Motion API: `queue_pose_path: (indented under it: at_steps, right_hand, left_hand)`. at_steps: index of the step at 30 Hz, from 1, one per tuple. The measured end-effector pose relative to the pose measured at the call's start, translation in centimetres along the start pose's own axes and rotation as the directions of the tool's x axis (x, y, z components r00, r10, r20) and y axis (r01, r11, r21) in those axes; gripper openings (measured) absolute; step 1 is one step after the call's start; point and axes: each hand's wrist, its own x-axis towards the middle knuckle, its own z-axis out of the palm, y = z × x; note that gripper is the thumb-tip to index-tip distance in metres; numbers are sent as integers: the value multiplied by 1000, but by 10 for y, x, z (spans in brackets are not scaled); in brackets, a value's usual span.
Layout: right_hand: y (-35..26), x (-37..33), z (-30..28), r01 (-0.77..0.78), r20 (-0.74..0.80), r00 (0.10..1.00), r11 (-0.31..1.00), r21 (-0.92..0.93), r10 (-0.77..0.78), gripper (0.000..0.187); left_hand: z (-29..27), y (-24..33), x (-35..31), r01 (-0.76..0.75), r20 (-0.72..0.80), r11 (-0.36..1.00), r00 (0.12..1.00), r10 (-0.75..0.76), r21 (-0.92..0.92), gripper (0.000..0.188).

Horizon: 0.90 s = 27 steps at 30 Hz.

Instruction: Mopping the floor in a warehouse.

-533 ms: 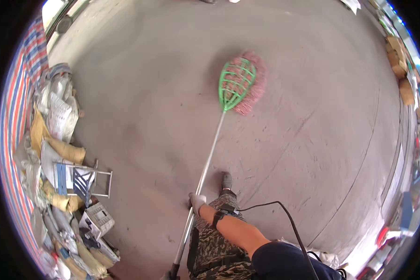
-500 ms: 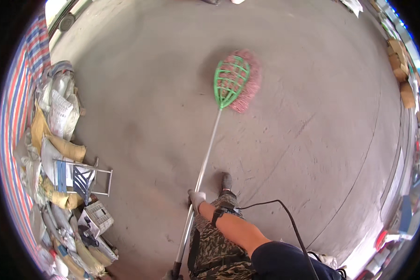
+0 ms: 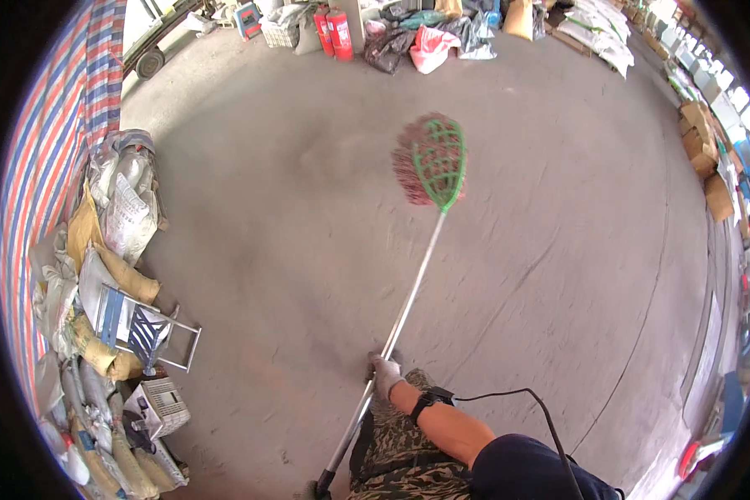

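Note:
A long-handled broom [image 3: 409,302] reaches away from me over the grey floor. Its head [image 3: 439,162] is a green lattice frame with reddish-pink bristles fanning out, mostly to the left. My right hand [image 3: 386,373], in a light grey glove, is closed round the middle of the silver pole. At the bottom edge, my left hand [image 3: 312,491] is at the dark end grip; only a small part of it shows, closed round the grip. A black strap with a small device sits on my right wrist, and a black cable [image 3: 532,397] runs from it.
Sacks [image 3: 125,217], a folding metal chair [image 3: 150,327] and a white crate [image 3: 160,406] line the left, before a striped sheet [image 3: 58,108]. Red fire extinguishers [image 3: 339,35] and bags [image 3: 433,48] stand at the far side. Cardboard boxes [image 3: 698,146] lie right.
The broom head has swung to the right, and its bristles now trail on the left side of the frame instead of the right. My view has tilted up, showing the far-side bags.

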Motion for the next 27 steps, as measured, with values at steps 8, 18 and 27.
queue_pose_path:
  at_steps: [8, 18, 27]
  right_hand:
    - [-27, 4, -143, 1, -184, 982, 980, 201, 36, 26]
    - [-114, -7, -257, -46, -161, 967, 753, 657, 199, 29]
    - [-165, 59, -297, -124, -175, 936, 753, 647, 305, 25]
  left_hand:
    - [37, 37, 22, -225, 29, 923, 973, 228, 313, 25]
    - [31, 185, 93, -478, 208, 740, 877, 434, 473, 18]
    - [0, 322, 110, -496, 264, 697, 868, 421, 518, 17]
